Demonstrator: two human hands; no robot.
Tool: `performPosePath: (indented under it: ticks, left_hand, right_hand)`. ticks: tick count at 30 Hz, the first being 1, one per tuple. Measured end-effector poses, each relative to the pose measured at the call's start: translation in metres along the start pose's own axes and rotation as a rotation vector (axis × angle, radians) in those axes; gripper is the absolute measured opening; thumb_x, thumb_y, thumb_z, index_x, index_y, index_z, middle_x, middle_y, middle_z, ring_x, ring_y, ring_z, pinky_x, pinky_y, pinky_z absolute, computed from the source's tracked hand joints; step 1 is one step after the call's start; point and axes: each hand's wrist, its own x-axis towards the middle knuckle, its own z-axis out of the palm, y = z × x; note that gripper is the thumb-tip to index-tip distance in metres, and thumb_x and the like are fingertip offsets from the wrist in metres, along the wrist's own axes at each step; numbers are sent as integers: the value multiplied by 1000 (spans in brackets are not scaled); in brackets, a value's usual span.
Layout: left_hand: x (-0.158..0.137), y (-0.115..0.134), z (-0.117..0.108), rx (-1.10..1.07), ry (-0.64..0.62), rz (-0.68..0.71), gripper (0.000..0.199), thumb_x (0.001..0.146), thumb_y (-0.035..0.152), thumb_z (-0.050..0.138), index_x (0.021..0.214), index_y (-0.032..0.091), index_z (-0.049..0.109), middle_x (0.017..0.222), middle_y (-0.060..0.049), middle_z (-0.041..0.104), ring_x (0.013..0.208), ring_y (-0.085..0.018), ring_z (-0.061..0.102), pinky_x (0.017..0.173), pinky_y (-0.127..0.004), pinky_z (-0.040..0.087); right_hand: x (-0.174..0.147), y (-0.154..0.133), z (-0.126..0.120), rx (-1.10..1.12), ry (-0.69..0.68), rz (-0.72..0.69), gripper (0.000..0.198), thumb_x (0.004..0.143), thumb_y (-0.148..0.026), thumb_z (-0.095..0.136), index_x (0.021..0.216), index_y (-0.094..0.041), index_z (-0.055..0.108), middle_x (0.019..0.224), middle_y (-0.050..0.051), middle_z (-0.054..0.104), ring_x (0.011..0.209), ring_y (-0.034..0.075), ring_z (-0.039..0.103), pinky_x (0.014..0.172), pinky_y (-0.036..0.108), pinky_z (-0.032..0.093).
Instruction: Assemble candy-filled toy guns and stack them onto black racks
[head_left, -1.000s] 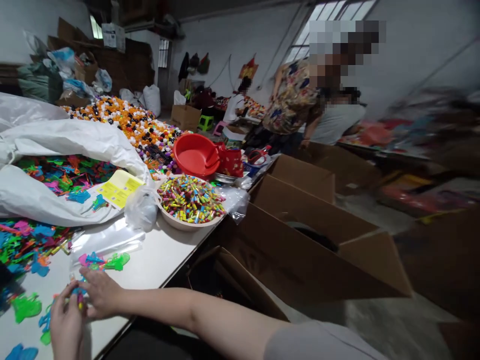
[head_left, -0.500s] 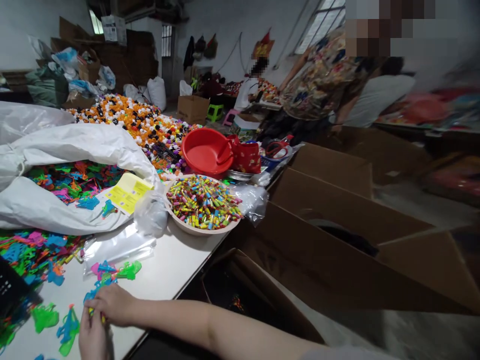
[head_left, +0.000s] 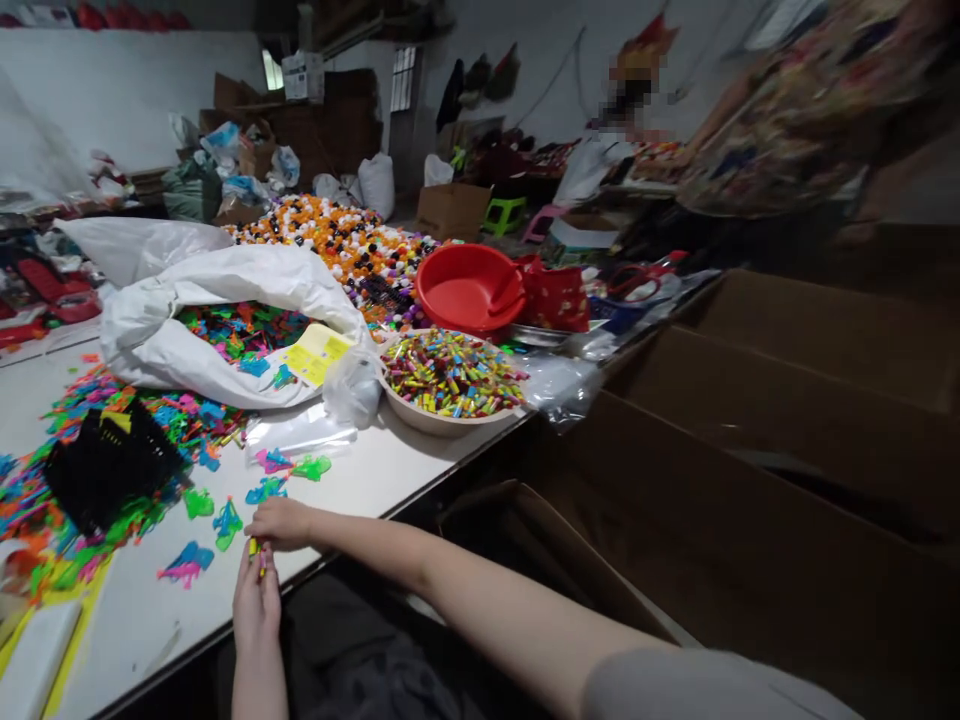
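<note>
The room is enclosed by pale, greyish walls (head_left: 165, 100) and is dimly lit. Beyond the far edge of the white table (head_left: 367, 475), a green stool (head_left: 504, 215) and a pink stool (head_left: 544, 222) are placed near each other. Farther back, the wall is broken by a narrow barred window (head_left: 403, 78); a brighter opening (head_left: 272, 70) is seen to its left.

The yellow bits (head_left: 254, 547) in the left hand (head_left: 257, 597) are partly covered and too small to make out, and whether the right hand (head_left: 281, 523) grips them too cannot be told; print on the card (head_left: 317, 354) is unreadable, the standing person (head_left: 799, 125) blurs, head beyond the top edge, and the cartons (head_left: 750, 510) leave by the right edge
</note>
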Motion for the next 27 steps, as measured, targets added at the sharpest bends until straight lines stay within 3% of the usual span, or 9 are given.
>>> performPosePath:
  ticks: [3, 6, 9, 11, 13, 16, 19, 23, 27]
  left_hand:
    - [-23, 1, -28, -3, 58, -35, 32, 84, -1, 43, 109, 14, 58, 95, -5, 63, 81, -4, 64, 91, -10, 47]
    - [-47, 4, -50, 26, 102, 6, 31, 85, 2, 44, 110, 13, 59, 97, -8, 66, 89, -7, 66, 94, -13, 47]
    - [-76, 2, -68, 41, 93, 78, 28, 85, 6, 49, 108, 13, 61, 108, -12, 66, 97, -12, 66, 92, -18, 50]
    - [-96, -6, -80, 100, 67, 138, 30, 84, 12, 52, 113, 16, 60, 119, -13, 63, 101, -16, 66, 88, -23, 54]
    - [-113, -22, -94, 236, 49, 190, 38, 82, 20, 57, 120, 20, 56, 127, -12, 59, 106, -20, 64, 88, -30, 55]
    - [-128, -54, -115, 595, -55, 277, 41, 78, 30, 60, 118, 21, 59, 127, -11, 59, 117, -24, 57, 100, -37, 48]
    - [-130, -79, -130, 936, -179, 504, 41, 84, 35, 46, 121, 22, 59, 133, -9, 55, 126, -22, 49, 108, -37, 40]
    - [-126, -87, -134, 1140, -96, 689, 48, 88, 32, 31, 130, 18, 51, 137, -12, 50, 132, -21, 42, 111, -40, 36]
    - [-124, -80, -133, 1214, -66, 784, 47, 88, 27, 31, 130, 22, 51, 135, -10, 53, 131, -22, 44, 116, -49, 21]
  right_hand:
    - [0, -4, -4, 67, 13, 52, 30, 88, -35, 46, 105, -14, 60, 90, 8, 64, 85, 18, 52, 78, 30, 38]
    - [-11, -23, -7, 246, 122, 261, 20, 81, -23, 50, 93, -12, 61, 87, 10, 64, 85, 18, 53, 82, 33, 39]
    - [-40, -76, -4, 619, 346, 533, 12, 75, -21, 48, 78, -16, 58, 79, 7, 61, 80, 17, 53, 81, 33, 41]
    - [-69, -124, 0, 1015, 496, 770, 15, 77, -30, 45, 78, -20, 55, 71, 2, 57, 67, 14, 51, 72, 31, 42]
    - [-96, -170, 6, 1508, 304, 950, 21, 76, -45, 47, 74, -25, 52, 53, -4, 44, 47, 12, 39, 57, 29, 39]
    - [-124, -213, 9, 1735, 75, 892, 48, 70, -73, 41, 61, -27, 52, 37, -5, 32, 33, 11, 26, 49, 33, 36]
    - [-130, -225, 4, 1838, 57, 890, 62, 55, -89, 42, 57, -28, 55, 43, -1, 44, 38, 13, 37, 57, 36, 41]
    - [-119, -225, -8, 1750, 103, 956, 60, 55, -83, 54, 65, -26, 66, 71, 6, 62, 72, 19, 58, 83, 37, 43]
    - [-106, -232, -14, 2052, 146, 1069, 51, 60, -67, 66, 77, -19, 70, 74, 4, 64, 67, 14, 58, 77, 30, 45]
